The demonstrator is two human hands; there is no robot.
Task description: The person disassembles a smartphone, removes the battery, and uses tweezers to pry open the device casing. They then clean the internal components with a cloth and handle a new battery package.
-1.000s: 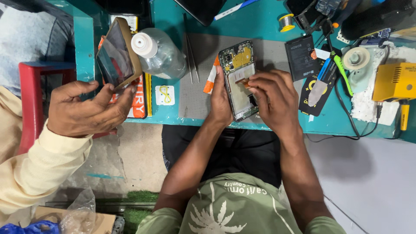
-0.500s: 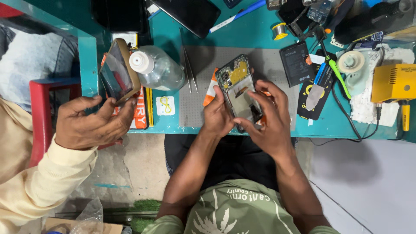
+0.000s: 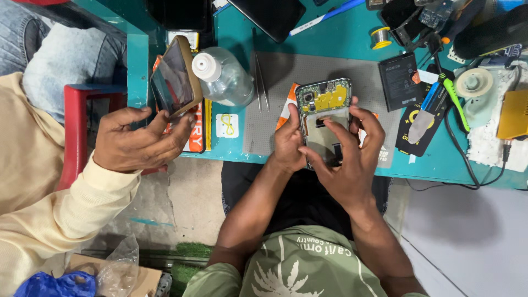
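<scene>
Opened phone on the grey mat, straighter than half a second ago, left hand gripping its left edge, right hand now spread over its lower half, fingers pressing, neighbour's hand left of the mat holding another phone.

I see an opened smartphone, back cover off, with its green circuit board and yellow shielding exposed at the far end, lying on a grey mat on the teal worktop. My left hand holds the phone's left edge; my right hand is spread over its near half, fingers pressing inside the frame. Tweezers lie at the mat's far left, beside a clear plastic bottle. A black battery rests to the right, and a solder spool sits farther off. On the left, another person's hand holds a second phone tilted upward.
</scene>
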